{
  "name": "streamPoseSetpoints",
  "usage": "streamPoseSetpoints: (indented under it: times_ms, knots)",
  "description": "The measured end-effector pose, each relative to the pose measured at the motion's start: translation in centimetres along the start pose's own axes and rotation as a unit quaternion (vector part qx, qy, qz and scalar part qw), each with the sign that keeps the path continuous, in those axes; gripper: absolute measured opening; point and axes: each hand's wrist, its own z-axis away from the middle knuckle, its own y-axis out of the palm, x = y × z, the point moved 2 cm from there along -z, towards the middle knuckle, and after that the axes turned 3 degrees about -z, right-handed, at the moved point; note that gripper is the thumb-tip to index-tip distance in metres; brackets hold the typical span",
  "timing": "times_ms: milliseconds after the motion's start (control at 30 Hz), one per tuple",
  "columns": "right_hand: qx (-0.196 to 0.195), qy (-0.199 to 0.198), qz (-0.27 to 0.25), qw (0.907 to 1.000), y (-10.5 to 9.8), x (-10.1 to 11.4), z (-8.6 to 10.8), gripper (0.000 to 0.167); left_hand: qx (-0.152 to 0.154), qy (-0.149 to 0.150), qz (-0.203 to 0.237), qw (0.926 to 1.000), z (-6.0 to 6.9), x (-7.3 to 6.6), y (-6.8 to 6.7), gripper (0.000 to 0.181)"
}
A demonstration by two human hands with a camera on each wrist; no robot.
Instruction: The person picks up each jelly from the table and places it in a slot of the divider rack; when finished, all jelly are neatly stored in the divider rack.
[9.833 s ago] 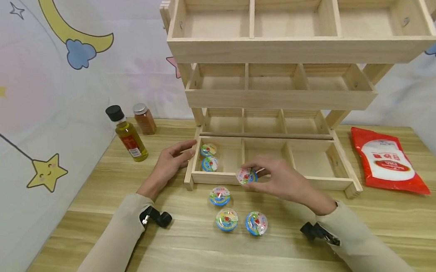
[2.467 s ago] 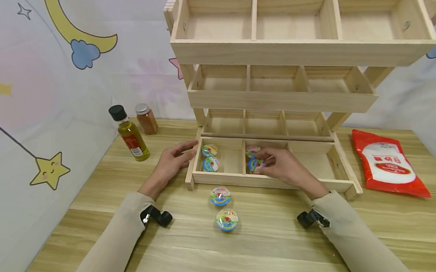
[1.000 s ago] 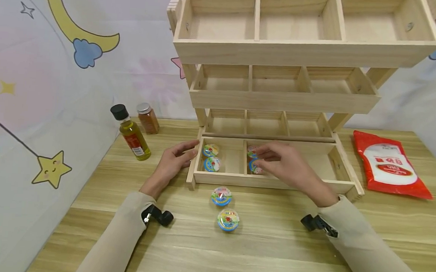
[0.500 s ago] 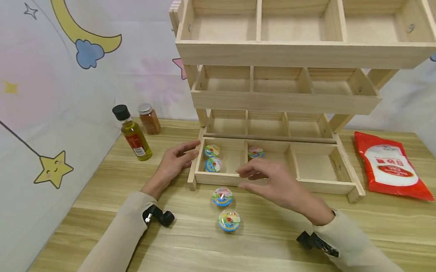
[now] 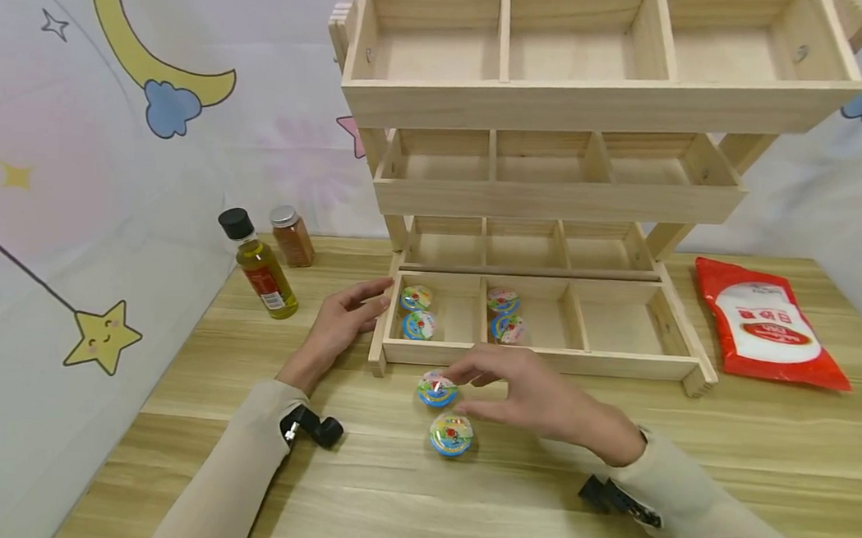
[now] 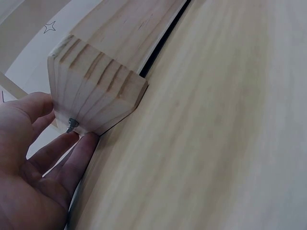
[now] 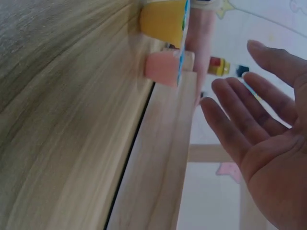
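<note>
My right hand (image 5: 534,395) hovers over the table with fingers apart, holding nothing. Its fingertips are beside a jelly cup (image 5: 437,389) with a pinkish lid; a second jelly cup (image 5: 451,435) stands nearer to me. From the side, the right wrist view shows a pink cup (image 7: 162,68) and a yellow cup (image 7: 162,21), apart from the hand (image 7: 268,124). My left hand (image 5: 339,321) touches the left side of the wooden rack (image 5: 544,361), fingertips against its wooden end (image 6: 96,86). Two jelly cups (image 5: 418,325) lie in the bottom tier's left compartment, two more cups (image 5: 507,329) in the middle one.
An oil bottle (image 5: 260,275) and a spice jar (image 5: 294,238) stand left of the rack. To its right lies a red and white packet (image 5: 772,323). The upper tiers (image 5: 554,198) overhang the bottom one, the topmost leaning nearest to me.
My right hand has let go of a jelly cup in the middle compartment and moved down-left to the table cups. Earlier, two more cups were outside the rack. My left hand has stayed put.
</note>
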Motion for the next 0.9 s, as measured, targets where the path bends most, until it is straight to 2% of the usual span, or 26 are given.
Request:
streamPoseSetpoints:
  times_ms: [133,367,600,900]
  knots:
    - [0.008,0.0,0.013,0.9999,0.3,-0.1,0.1,0.035,-0.002,0.0,-0.003,1.0,0.0,0.0,-0.1,0.045]
    - [0.044,0.002,0.009,0.999,0.8,-0.5,0.4,0.025,-0.002,0.001,-0.003,1.0,0.0,0.0,0.0,0.045]
    - [0.05,-0.008,0.02,0.9985,1.0,-0.9,0.5,0.025,-0.003,-0.003,-0.009,0.9999,0.0,-0.1,0.0,0.045]
    - [0.077,0.032,0.026,0.9962,1.3,-1.2,0.7,0.026,-0.003,-0.01,-0.009,0.9999,0.0,-0.1,0.0,0.045]
